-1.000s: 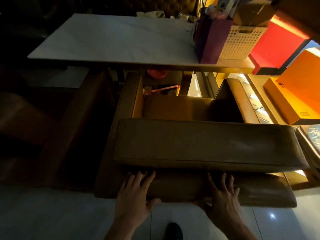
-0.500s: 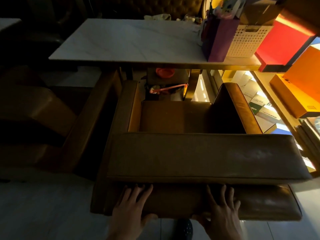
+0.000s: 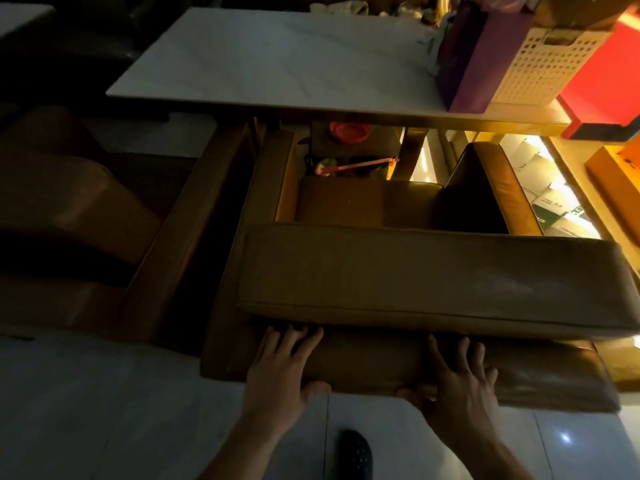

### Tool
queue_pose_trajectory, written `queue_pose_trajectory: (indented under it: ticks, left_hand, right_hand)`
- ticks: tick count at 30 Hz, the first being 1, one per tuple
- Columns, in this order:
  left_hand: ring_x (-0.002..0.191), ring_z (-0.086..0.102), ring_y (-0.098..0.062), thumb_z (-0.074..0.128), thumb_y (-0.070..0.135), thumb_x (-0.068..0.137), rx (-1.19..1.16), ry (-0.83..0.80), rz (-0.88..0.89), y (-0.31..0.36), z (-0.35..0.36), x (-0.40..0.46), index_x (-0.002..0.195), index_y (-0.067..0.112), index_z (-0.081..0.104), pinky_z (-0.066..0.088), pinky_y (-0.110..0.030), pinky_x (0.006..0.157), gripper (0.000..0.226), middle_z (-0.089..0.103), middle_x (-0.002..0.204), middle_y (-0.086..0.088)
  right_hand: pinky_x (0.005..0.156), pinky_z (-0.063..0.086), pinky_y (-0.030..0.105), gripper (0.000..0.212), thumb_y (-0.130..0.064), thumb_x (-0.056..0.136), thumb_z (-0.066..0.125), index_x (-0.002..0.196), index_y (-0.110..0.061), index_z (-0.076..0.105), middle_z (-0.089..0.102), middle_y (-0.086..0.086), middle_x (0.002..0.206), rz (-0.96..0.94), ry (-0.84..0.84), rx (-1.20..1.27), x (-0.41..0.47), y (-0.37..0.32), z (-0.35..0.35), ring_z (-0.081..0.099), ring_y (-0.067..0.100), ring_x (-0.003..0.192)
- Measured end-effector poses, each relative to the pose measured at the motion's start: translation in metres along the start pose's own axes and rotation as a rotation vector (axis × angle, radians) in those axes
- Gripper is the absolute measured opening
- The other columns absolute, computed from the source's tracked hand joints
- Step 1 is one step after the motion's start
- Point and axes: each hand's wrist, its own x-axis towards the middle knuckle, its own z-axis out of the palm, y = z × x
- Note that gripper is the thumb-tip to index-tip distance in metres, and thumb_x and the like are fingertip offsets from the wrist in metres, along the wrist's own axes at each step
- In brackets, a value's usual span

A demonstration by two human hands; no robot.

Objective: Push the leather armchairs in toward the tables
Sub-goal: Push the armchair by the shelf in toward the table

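Both hands, left [image 3: 280, 368] and right [image 3: 460, 379], pressed flat with fingers spread against leather armchair [image 3: 415, 282] back. Marble bench [image 3: 277, 60] carried purple bag [image 3: 474, 60] beside perforated white basket [image 3: 547, 67]; contents unclear.

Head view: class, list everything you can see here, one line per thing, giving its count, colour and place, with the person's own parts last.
armchair: 1, brown leather, centre, facing the table
second armchair: 1, brown, left of the first
table: 1, white marble top, beyond the armchairs
bag: 1, purple, on the table's right end
basket: 1, white, perforated, right of the bag
red box: 1, far right, beside the basket
orange box: 1, right edge, below the red box
lid: 1, red, round, under the table
floor: pale tiles, foreground
shoe: 1, dark, bottom centre
left hand: flat on the armchair's back, fingers spread
right hand: flat on the back, further right
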Motion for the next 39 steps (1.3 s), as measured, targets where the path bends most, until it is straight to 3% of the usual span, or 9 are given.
queue_pose_trajectory:
  ticks: [3,8,13,18,30,35,39]
  left_hand:
    - [0.141,0.024,-0.028,0.051,0.078,0.077,-0.011,0.050,0.006,-0.001,-0.005,0.021,0.150,0.047,0.018,0.036,-0.043,0.112,0.085,0.033,0.147,0.016]
    - [0.140,0.024,-0.026,0.055,0.076,0.077,-0.018,0.093,0.015,-0.002,-0.005,0.051,0.149,0.046,0.021,0.035,-0.044,0.113,0.085,0.035,0.144,0.016]
    - [0.136,0.030,-0.026,0.058,0.075,0.075,-0.005,0.088,0.018,-0.007,-0.008,0.072,0.149,0.046,0.021,0.039,-0.044,0.109,0.087,0.037,0.141,0.016]
    - [0.138,0.026,-0.025,0.057,0.076,0.075,-0.020,0.080,0.001,-0.006,-0.011,0.071,0.148,0.047,0.021,0.037,-0.043,0.111,0.087,0.034,0.143,0.017]
    - [0.135,0.027,-0.020,0.060,0.071,0.077,-0.038,0.123,0.007,-0.004,-0.017,0.052,0.149,0.042,0.025,0.023,-0.041,0.119,0.084,0.038,0.140,0.012]
    - [0.137,0.011,-0.021,0.061,0.067,0.080,-0.067,0.103,-0.013,-0.003,-0.020,0.048,0.150,0.043,0.022,0.016,-0.041,0.119,0.084,0.032,0.145,0.012]
    - [0.135,0.012,-0.019,0.061,0.068,0.079,-0.053,0.098,-0.017,-0.002,-0.021,0.049,0.150,0.044,0.020,0.018,-0.040,0.119,0.085,0.031,0.146,0.013]
  right_hand:
    - [0.104,0.032,0.067,0.110,-0.095,0.067,0.028,0.155,-0.029,0.023,0.024,0.030,0.154,-0.010,-0.006,-0.023,0.021,-0.002,-0.005,0.014,0.053,0.140]
    - [0.100,0.036,0.066,0.108,-0.092,0.066,0.031,0.153,-0.026,0.032,0.030,0.031,0.151,-0.020,0.051,-0.038,0.054,0.000,-0.013,0.018,0.054,0.138]
    - [0.108,0.031,0.064,0.109,-0.093,0.069,0.035,0.156,-0.030,0.015,0.019,0.027,0.157,-0.041,0.068,-0.089,0.070,-0.004,-0.018,0.011,0.050,0.142]
    - [0.109,0.029,0.065,0.110,-0.094,0.068,0.032,0.156,-0.031,0.013,0.016,0.027,0.158,-0.036,0.061,-0.087,0.072,-0.005,-0.018,0.009,0.050,0.143]
    - [0.102,0.037,0.063,0.106,-0.093,0.070,0.026,0.154,-0.027,0.026,0.028,0.029,0.152,-0.029,0.090,-0.089,0.054,-0.012,-0.016,0.019,0.050,0.139]
    - [0.096,0.041,0.065,0.111,-0.095,0.068,0.016,0.152,-0.024,0.032,0.032,0.031,0.148,-0.029,0.079,-0.094,0.052,-0.015,-0.014,0.023,0.052,0.136]
    - [0.097,0.041,0.065,0.111,-0.095,0.067,0.015,0.153,-0.026,0.030,0.031,0.030,0.149,-0.022,0.077,-0.107,0.053,-0.014,-0.012,0.022,0.051,0.137]
